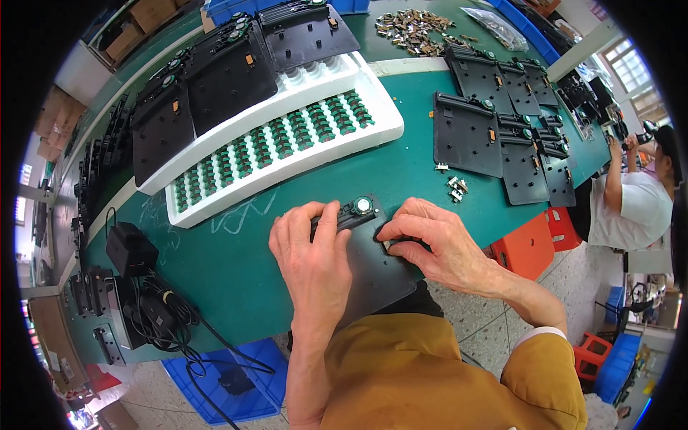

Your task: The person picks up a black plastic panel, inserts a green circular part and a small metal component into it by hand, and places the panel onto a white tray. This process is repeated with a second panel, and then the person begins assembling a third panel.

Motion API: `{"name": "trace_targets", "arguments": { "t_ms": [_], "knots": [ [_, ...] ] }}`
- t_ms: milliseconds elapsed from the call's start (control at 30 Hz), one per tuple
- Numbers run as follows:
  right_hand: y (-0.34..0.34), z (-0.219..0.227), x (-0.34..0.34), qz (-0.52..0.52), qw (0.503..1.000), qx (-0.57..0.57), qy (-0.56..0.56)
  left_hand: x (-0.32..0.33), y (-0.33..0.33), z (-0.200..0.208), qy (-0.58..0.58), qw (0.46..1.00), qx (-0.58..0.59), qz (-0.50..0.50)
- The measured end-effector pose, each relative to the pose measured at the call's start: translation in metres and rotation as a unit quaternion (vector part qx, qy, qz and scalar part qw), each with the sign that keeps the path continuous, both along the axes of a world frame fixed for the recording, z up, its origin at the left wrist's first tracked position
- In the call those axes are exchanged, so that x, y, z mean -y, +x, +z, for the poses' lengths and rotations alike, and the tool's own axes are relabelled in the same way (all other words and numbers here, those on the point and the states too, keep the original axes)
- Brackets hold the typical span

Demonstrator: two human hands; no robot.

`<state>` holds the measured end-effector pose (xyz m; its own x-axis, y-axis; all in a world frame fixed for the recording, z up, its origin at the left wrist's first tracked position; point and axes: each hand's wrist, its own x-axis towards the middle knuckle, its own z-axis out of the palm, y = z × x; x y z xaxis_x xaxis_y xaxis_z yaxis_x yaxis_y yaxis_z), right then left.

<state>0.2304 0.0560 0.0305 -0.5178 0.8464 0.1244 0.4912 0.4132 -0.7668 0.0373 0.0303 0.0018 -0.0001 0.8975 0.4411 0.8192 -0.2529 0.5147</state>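
A flat black plastic plate point(373, 276) lies in front of me at the table's near edge, with a raised bar along its far side and a round green-and-white part point(363, 206) at that bar's end. My left hand point(312, 251) has its fingers curled over the bar, gripping the plate. At the plate's right side my right hand point(441, 244) is closed, thumb and forefinger pinched together. Something small and dark sits between those fingers, mostly hidden. A few small metal switch-like pieces point(456, 189) lie on the table beyond my right hand.
A white foam tray point(390, 122) holds rows of green round parts; black plates point(229, 86) rest above it. More finished-looking plates point(469, 140) overlap at right. Small metal parts point(412, 32) are heaped at the back. A black adapter point(131, 247) and cables lie left; a person point(634, 208) sits far right.
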Motion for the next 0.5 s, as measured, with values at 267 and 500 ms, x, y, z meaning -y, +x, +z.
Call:
{"name": "trace_targets", "arguments": {
  "t_ms": [267, 500],
  "knots": [
    [0.0008, -0.0004, -0.0023, 0.014, 0.999, -0.007, -0.035, 0.0005, -0.0012, -0.0030, -0.021, 1.000, 0.018, -0.003],
    [0.0005, 0.0004, -0.0026, 0.008, 0.998, -0.021, -0.056, 0.0010, -0.0019, -0.0035, -0.018, 1.000, 0.020, -0.002]
  ]
}}
